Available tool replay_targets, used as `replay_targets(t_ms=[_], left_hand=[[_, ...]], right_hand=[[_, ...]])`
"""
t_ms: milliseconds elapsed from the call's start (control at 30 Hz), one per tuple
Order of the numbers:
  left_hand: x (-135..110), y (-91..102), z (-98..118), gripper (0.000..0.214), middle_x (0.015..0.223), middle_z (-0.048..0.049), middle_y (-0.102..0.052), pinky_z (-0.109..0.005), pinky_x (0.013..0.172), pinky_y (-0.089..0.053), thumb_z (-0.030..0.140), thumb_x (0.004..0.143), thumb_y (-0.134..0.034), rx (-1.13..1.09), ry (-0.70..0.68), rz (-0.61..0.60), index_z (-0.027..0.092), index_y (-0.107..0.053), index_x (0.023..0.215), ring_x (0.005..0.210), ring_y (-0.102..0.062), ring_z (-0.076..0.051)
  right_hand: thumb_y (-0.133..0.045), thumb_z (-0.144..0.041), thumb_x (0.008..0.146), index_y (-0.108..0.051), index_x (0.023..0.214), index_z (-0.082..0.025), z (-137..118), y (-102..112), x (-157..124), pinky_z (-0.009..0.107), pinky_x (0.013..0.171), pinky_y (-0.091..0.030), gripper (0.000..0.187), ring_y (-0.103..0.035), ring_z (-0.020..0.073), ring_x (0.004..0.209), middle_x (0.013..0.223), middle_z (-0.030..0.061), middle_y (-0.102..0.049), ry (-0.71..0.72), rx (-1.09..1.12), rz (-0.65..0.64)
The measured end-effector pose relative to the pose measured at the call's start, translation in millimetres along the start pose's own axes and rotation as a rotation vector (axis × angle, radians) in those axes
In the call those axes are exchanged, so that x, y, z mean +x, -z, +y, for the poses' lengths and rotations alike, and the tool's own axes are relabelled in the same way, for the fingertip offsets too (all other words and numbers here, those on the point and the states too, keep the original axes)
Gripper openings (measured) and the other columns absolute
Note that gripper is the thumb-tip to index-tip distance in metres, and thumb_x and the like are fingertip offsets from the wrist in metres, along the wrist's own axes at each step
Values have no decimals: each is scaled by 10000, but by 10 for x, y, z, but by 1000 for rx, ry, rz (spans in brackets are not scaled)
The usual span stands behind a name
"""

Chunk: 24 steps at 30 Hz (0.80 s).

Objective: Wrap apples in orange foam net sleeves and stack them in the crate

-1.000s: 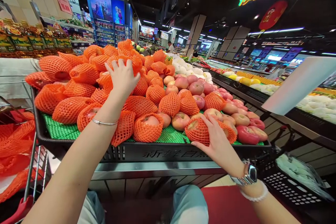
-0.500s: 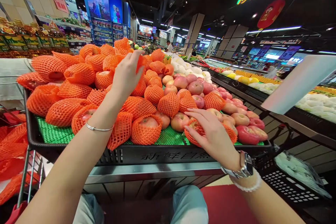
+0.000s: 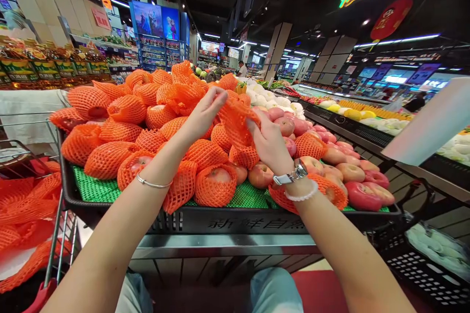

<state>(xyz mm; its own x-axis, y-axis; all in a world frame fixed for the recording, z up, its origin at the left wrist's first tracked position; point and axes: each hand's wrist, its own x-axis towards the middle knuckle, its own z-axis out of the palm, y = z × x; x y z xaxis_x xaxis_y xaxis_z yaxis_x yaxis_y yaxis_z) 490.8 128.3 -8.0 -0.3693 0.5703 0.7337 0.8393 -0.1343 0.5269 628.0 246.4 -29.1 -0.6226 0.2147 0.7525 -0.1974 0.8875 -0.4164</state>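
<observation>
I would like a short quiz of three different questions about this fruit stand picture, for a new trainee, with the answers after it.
1. True or false: the left hand and the right hand both pinch the same orange foam net sleeve.
2. Multiple choice: the apples at the right end of the black display tray are mostly A) in nets, B) bare, C) in boxes.
3. Fill the gap: the mat under the fruit is ____ in colour.

Key: 1 true. 2 B. 3 green.
</observation>
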Motion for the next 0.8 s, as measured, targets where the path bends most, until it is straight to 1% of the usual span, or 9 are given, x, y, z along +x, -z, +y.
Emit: replay_targets(t_ms=[67,133,200,267,400,500,600,700,800], left_hand=[[-18,32,25,294,1079,-66,-638,-342,866,-487,470,929,-509,87,-92,-14,211,-542,1064,991,-598,-202],[-21,51,18,284,1097,-68,-656,-354,916,-463,424,865,-622,208,-156,7,202,-569,1035,1024,-584,-212],[-10,55,-10,225,1030,-63,-675,-378,912,-453,360,846,-653,320,-157,24,188,-593,979,972,-584,-217],[2,47,-34,202,986,-58,-678,-398,901,-450,321,835,-664,403,-133,8,183,-604,969,937,-575,-223],[-9,2,-9,217,1085,-82,-638,-446,981,-411,308,825,-662,495,-177,-17,190,-613,1001,1049,-523,-256],[-43,-43,57,147,975,-64,-639,-407,932,-450,320,824,-642,374,-217,-39,183,-599,860,982,-547,-230],[-67,-76,99,188,796,-22,-623,-322,768,-504,359,843,-588,83,-137,-61,181,-557,790,822,-586,-178],[-60,-90,79,251,761,-19,-618,-301,679,-510,424,819,-592,-33,-8,-60,181,-550,773,774,-605,-177],[-29,-97,42,280,892,-67,-662,-330,718,-538,438,844,-545,-73,114,-67,173,-588,924,870,-642,-211]], right_hand=[[-417,-518,942,-629,935,-206,99,8,60,385,753,-516,378,-616,207,805,872,57,-676,-31,82,47],[-474,-659,861,-586,759,-214,228,32,154,345,651,-496,470,-570,176,690,737,29,-631,-103,199,57],[-538,-759,753,-520,659,-220,355,67,256,317,591,-473,547,-531,153,623,645,4,-570,-197,350,47],[-586,-796,681,-474,621,-223,451,98,326,302,587,-465,586,-509,137,609,613,-13,-522,-255,476,50],[-575,-825,660,-406,575,-225,503,80,316,273,551,-394,629,-412,108,564,570,-39,-404,-229,457,13],[-499,-817,732,-441,622,-215,483,10,257,274,562,-363,615,-401,111,587,621,-28,-430,-145,374,-63],[-510,-714,817,-568,788,-196,490,-40,222,302,683,-426,522,-491,142,717,790,14,-564,-46,240,-55],[-620,-555,827,-583,1051,-209,511,-47,193,330,778,-471,414,-523,155,797,947,36,-593,-44,94,54],[-643,-398,836,-514,1077,-220,500,-35,154,340,815,-501,326,-528,152,784,957,32,-586,-72,48,207]])
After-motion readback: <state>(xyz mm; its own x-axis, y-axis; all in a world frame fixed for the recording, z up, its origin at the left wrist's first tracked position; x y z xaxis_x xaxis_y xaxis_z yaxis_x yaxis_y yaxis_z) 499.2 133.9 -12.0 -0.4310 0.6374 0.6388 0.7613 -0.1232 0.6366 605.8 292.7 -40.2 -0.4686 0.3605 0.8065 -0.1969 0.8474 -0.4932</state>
